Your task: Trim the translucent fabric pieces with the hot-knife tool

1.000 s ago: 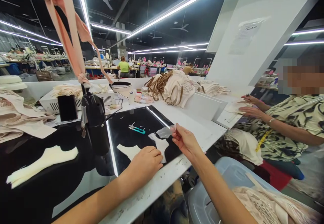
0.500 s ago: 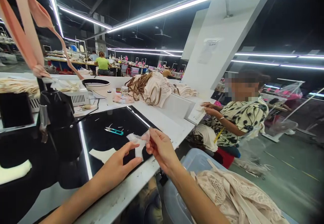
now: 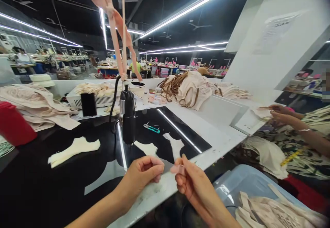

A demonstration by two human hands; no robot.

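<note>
My right hand (image 3: 194, 183) pinches a small, sheer pinkish piece (image 3: 178, 169) at the fingertips, just above the table's front edge. Facing it, a short gap away, my left hand (image 3: 144, 174) has thumb and fingers pressed together; anything between them is hidden. Beyond my hands a white cut fabric piece (image 3: 175, 146) lies on the black glossy work surface (image 3: 165, 118). A cream cut piece (image 3: 146, 148) is to its left. Turquoise thread snips (image 3: 151, 128) lie farther back.
A black hand-held device (image 3: 128, 118) hangs from pink fabric strips (image 3: 113, 25) at centre left. A cream stack (image 3: 74, 149) lies left. Garments (image 3: 190, 90) are heaped at the back. A blue plastic tub (image 3: 232, 180) stands below right, near a co-worker's hands (image 3: 283, 114).
My view has swung left. The white fabric piece, held between my hands before, now lies on the black surface. My left fingers have closed and my hands have drawn back toward me.
</note>
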